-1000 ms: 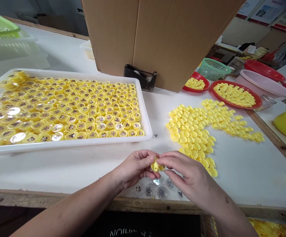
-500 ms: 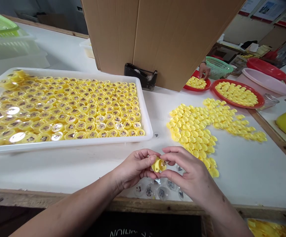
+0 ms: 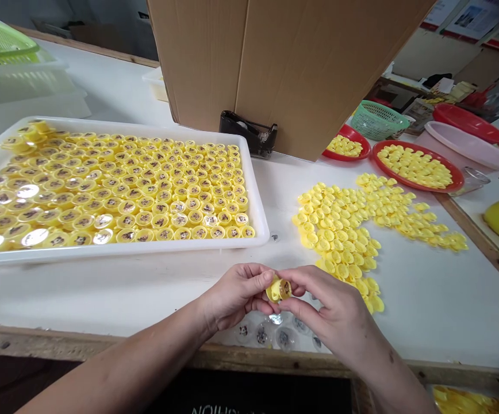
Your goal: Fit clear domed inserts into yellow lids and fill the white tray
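My left hand point(image 3: 243, 293) pinches a small yellow toy cup point(image 3: 274, 291) by its base, tilted sideways with its mouth to the right. A clear round disc with a printed cartoon figure point(image 3: 286, 289) covers the mouth. My right hand point(image 3: 327, 299) curls round the cup's rim, its thumb below and fingers above, touching the edge. Under my hands lie several loose clear printed discs point(image 3: 284, 338), partly hidden by them. To the right spreads a pile of yellow cup parts point(image 3: 340, 236).
At left, a white tray point(image 3: 258, 237) holds rows of disc-topped yellow cups. A black tape dispenser point(image 3: 249, 135) stands before a large cardboard box point(image 3: 284, 69). Red trays point(image 3: 459, 183) with yellow pieces and a green basket point(image 3: 379, 122) are at back right. The table's wooden edge point(image 3: 215, 356) runs along the front.
My right fingers have closed in on the cup's rim, and the disc now sits flatter over the mouth. The co-worker's hand at the far red tray has gone from view.
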Action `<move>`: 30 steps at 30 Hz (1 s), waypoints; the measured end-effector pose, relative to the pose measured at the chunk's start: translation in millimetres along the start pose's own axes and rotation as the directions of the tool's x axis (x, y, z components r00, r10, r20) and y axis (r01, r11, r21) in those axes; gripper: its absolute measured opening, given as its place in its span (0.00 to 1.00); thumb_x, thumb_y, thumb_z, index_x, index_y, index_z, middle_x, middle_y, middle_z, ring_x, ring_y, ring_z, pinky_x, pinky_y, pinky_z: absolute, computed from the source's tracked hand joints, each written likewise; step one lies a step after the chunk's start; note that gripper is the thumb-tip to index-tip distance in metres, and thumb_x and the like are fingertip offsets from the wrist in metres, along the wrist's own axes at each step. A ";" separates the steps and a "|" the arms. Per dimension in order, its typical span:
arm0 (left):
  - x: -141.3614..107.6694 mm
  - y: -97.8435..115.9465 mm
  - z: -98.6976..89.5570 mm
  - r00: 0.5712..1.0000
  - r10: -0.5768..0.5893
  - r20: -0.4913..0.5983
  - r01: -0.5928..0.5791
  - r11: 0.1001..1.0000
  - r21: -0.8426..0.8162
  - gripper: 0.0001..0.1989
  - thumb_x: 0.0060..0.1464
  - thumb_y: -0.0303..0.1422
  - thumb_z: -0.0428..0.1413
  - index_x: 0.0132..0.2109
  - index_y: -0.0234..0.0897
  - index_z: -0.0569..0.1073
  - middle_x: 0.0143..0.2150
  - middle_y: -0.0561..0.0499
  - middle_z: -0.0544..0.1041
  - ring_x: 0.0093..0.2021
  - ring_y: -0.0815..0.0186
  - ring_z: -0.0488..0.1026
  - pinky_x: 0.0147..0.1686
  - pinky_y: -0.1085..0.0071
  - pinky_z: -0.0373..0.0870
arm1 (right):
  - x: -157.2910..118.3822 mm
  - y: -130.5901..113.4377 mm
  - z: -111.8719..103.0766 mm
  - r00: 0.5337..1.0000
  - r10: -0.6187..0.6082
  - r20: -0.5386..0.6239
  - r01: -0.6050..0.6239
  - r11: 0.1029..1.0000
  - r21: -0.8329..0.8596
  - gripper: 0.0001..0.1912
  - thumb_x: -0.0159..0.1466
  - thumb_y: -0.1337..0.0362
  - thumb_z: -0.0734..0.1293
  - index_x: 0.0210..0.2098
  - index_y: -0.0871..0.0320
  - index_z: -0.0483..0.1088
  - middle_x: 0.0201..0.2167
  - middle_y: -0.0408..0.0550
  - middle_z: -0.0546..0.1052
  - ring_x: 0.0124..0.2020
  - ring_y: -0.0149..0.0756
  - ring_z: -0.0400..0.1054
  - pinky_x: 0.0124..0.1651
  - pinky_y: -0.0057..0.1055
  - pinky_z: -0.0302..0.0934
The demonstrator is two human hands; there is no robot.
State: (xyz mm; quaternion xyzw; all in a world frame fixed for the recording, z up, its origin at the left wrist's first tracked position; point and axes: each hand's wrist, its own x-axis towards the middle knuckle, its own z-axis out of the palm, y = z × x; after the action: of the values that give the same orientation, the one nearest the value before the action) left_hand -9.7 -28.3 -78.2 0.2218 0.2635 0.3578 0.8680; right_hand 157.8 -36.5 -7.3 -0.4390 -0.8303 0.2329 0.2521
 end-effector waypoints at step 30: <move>-1.8 -1.3 0.3 0.999 -0.035 -0.041 0.035 0.999 0.000 0.18 0.46 0.40 0.63 0.34 0.28 0.73 0.26 0.47 0.75 0.23 0.72 0.73 0.21 0.82 0.70 | 1.8 -6.8 -3.4 0.985 0.073 0.154 -0.059 0.994 -0.092 0.10 0.59 0.72 0.67 0.40 0.56 0.71 0.33 0.44 0.73 0.32 0.32 0.69 0.33 0.27 0.64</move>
State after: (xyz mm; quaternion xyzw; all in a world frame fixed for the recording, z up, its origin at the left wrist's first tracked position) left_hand -10.0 -30.4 -78.2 0.2100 0.2851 0.3470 0.8684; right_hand 154.9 -37.8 -0.2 -0.4571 -0.8420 0.2386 0.1585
